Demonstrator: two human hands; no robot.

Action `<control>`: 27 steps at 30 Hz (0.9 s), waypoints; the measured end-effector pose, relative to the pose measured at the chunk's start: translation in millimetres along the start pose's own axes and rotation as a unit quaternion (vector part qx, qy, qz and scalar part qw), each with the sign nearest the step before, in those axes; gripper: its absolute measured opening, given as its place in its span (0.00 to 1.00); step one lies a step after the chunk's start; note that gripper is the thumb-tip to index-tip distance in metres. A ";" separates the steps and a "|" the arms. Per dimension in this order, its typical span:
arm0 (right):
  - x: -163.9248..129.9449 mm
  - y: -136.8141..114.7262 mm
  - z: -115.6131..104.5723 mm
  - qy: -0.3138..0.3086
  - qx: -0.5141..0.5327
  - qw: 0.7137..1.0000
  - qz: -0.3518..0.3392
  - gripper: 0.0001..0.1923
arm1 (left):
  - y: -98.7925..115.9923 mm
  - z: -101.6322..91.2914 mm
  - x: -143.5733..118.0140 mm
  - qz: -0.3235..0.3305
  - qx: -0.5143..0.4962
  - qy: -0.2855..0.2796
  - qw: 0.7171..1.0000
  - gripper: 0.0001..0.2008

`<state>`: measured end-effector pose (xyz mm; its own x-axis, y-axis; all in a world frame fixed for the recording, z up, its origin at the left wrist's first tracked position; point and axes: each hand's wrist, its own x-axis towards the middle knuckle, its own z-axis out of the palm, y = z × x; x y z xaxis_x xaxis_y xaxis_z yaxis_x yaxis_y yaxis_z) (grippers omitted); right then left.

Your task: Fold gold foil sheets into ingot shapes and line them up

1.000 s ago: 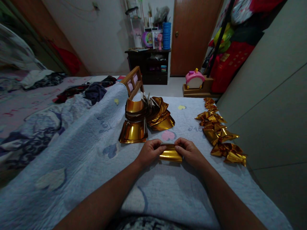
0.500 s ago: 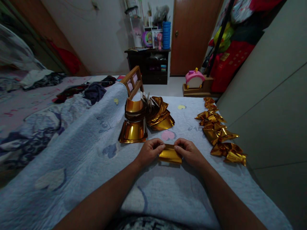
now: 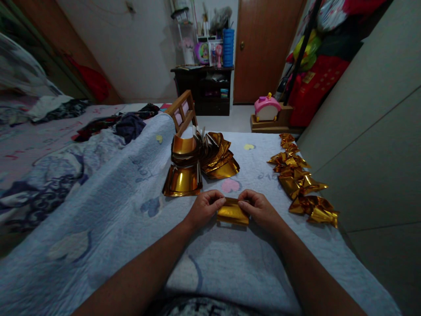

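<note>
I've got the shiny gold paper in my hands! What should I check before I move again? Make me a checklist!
1. Left hand holding the gold paper at its left end: ok.
2. Right hand holding its right end: ok.
3. Paper kept apart from the gold pile beyond it: ok, there is blanket between them.
4. Crumpled gold pieces out of the way: ok, they lie in a row off to the right.
5. Pile stacked neatly: not ok, its sheets are fanned out.
6. Paper's edges lined up exactly: cannot tell, too small and dim.
</note>
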<state>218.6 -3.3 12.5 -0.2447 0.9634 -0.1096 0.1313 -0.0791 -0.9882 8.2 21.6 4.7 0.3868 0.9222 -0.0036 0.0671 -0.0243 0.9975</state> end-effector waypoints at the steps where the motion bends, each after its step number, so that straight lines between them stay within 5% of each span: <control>1: -0.1 -0.4 0.0 0.002 0.000 1.000 0.002 0.09 | -0.1 0.0 0.0 -0.001 0.001 0.000 1.000 0.14; 27: -0.4 0.6 0.2 0.015 -0.007 1.000 0.003 0.10 | 4.4 0.1 -0.8 0.009 0.035 0.006 0.999 0.14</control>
<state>218.6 -3.7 12.0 -0.2155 0.9701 -0.1117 0.1467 -0.0810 -0.9859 8.3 20.7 9.1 0.3766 0.9262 0.0148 0.1243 -0.0663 0.9900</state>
